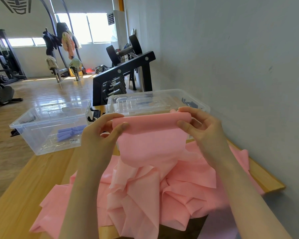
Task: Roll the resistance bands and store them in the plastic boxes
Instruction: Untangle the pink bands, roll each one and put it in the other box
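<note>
1. Head view, middle of the frame: the left hand (100, 133) and right hand (199, 125) each pinch one end of a pink resistance band (151, 130), thumbs towards the camera and fingers curled over the top, holding it up off the wooden table (29, 183).
2. Only a short roll has formed at the band's top edge; the rest hangs down and lies crumpled across the lower half of the frame. I'd say the rolling has barely begun.
3. Left of centre, one clear plastic box (48, 128) already holds a purple rolled band (70, 132), so one band looks stored.
4. Just behind the hands, a second clear box (155, 100) seems to hold only clear lids or trays, no band that I can make out.
5. Left to do, I reckon: finish this roll and box it.
</note>
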